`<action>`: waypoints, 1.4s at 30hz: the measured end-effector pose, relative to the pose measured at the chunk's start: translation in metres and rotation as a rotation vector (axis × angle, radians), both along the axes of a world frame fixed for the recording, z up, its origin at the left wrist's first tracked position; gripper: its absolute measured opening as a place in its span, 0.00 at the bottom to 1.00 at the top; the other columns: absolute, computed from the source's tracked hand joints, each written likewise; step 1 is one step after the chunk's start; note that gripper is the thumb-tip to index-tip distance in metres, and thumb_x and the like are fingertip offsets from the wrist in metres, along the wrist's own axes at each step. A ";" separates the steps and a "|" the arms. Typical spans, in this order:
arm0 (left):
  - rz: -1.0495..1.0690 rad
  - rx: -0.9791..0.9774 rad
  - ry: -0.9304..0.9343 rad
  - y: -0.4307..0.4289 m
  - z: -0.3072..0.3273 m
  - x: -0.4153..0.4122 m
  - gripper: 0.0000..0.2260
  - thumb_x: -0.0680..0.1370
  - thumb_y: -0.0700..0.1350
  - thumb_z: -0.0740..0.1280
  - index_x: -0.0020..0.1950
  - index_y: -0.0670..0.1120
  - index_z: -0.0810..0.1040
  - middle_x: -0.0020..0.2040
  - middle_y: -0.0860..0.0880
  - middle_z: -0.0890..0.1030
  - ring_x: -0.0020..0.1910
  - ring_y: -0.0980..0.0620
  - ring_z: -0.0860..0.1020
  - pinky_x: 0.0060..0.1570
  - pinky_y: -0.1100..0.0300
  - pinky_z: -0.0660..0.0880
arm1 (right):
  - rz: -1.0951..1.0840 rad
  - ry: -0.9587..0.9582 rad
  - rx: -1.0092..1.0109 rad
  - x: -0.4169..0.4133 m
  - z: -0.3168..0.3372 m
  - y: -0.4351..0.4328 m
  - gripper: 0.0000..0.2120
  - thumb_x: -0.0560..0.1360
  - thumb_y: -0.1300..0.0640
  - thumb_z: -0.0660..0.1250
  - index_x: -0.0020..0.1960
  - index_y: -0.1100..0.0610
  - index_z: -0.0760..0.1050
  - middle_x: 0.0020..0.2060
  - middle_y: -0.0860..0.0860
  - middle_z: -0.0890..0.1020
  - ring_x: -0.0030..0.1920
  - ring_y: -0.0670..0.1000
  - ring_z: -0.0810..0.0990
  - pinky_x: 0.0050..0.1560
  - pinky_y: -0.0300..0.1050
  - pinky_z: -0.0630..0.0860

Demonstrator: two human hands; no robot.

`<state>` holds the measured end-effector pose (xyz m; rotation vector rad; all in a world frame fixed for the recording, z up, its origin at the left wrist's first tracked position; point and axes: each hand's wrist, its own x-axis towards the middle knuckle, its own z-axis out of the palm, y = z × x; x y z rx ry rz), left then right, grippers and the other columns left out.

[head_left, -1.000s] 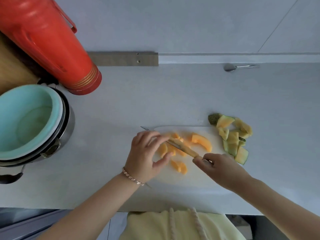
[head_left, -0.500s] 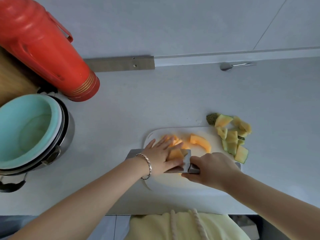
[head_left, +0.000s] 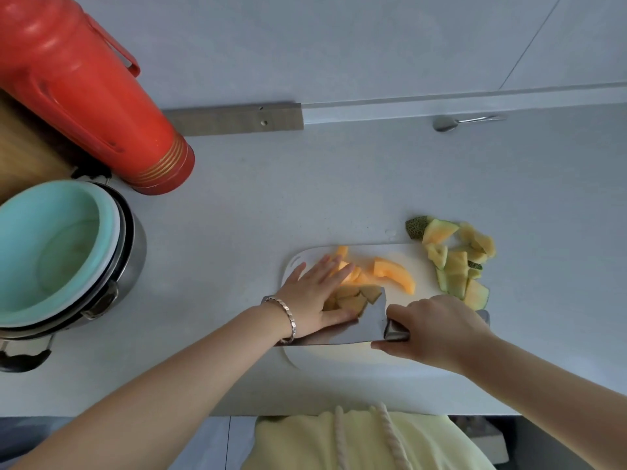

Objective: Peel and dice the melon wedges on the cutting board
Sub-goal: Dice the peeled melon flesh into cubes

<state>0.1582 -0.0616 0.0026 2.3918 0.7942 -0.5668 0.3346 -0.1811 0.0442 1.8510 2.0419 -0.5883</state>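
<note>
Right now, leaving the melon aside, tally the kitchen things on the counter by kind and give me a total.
Tall red plastic thermos flask: 1
Steel pot with a mint-green bowl nested in it: 1
White plastic cutting board: 1
Broad steel cleaver: 1
Small metal spoon: 1
Total: 5

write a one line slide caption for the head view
Left hand sweeps diced melon onto a cleaver gripped by the right hand, peels piled beside the cutting board.

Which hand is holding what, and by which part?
Right hand grips the cleaver by its handle. Left hand grasps nothing, lying flat on the diced melon pieces.
</note>
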 end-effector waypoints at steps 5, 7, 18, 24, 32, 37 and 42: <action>0.073 0.108 0.114 0.016 -0.014 -0.001 0.29 0.80 0.60 0.48 0.76 0.53 0.39 0.78 0.51 0.41 0.77 0.52 0.41 0.75 0.49 0.42 | 0.042 -0.003 -0.015 -0.001 0.004 -0.009 0.21 0.75 0.32 0.51 0.48 0.49 0.67 0.29 0.48 0.64 0.38 0.53 0.69 0.27 0.39 0.53; 0.140 0.126 0.107 0.023 -0.019 -0.003 0.29 0.80 0.59 0.49 0.76 0.51 0.41 0.78 0.50 0.43 0.77 0.52 0.43 0.75 0.49 0.45 | 0.044 -0.019 -0.014 0.002 0.007 -0.014 0.24 0.75 0.32 0.51 0.51 0.51 0.70 0.31 0.48 0.67 0.38 0.52 0.70 0.28 0.39 0.54; 0.196 0.129 0.061 0.028 -0.018 -0.011 0.29 0.80 0.58 0.49 0.76 0.50 0.42 0.78 0.51 0.42 0.77 0.54 0.41 0.75 0.50 0.44 | 0.075 0.027 0.296 0.025 -0.008 -0.022 0.24 0.66 0.33 0.54 0.25 0.51 0.70 0.17 0.45 0.58 0.14 0.49 0.60 0.22 0.34 0.43; -0.064 0.174 -0.114 0.009 0.000 0.021 0.31 0.79 0.60 0.53 0.76 0.53 0.43 0.77 0.52 0.40 0.76 0.53 0.38 0.75 0.50 0.40 | 0.180 0.116 0.362 0.024 -0.015 -0.016 0.23 0.68 0.36 0.56 0.26 0.51 0.72 0.15 0.47 0.67 0.14 0.50 0.66 0.21 0.36 0.52; -0.117 0.217 -0.177 0.010 -0.012 0.033 0.22 0.80 0.57 0.50 0.74 0.62 0.54 0.78 0.52 0.44 0.77 0.52 0.42 0.73 0.48 0.40 | 0.273 0.068 0.354 0.026 -0.013 0.001 0.25 0.68 0.34 0.54 0.25 0.53 0.71 0.20 0.47 0.56 0.16 0.51 0.57 0.23 0.35 0.44; 0.280 0.125 -0.167 0.024 -0.014 0.025 0.20 0.81 0.48 0.55 0.73 0.53 0.61 0.76 0.50 0.59 0.76 0.53 0.55 0.73 0.53 0.53 | 0.254 0.094 0.345 0.041 -0.019 -0.011 0.24 0.67 0.34 0.55 0.25 0.52 0.70 0.21 0.46 0.54 0.17 0.50 0.56 0.20 0.35 0.49; 0.851 0.147 -0.235 0.053 -0.009 -0.035 0.14 0.76 0.34 0.59 0.59 0.41 0.76 0.60 0.43 0.78 0.58 0.44 0.76 0.57 0.59 0.69 | -0.046 -0.038 0.218 0.049 0.001 -0.028 0.20 0.73 0.32 0.55 0.40 0.48 0.68 0.32 0.46 0.72 0.35 0.46 0.70 0.25 0.36 0.51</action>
